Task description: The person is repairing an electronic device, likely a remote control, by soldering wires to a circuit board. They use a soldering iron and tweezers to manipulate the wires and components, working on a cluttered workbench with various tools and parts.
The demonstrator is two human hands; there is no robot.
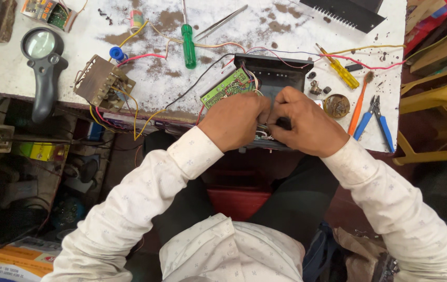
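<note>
Pinching wires (263, 133), both hands—left hand (234, 121), right hand (307, 125)—hide black case (278, 75) interior; fingertips obscured.

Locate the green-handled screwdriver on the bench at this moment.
In the head view, the green-handled screwdriver lies at the table's far middle, left of the tweezers, beyond the open black case.

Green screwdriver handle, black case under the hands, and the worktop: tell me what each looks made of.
Green screwdriver: glossy, slightly see-through handle, likely plastic; thin shiny shaft, probably steel.
Black case: thin matt black walls with sharp folded edges, likely painted sheet metal, possibly plastic.
Worktop: white coating worn to brown patches, probably painted or laminated wood.
</note>
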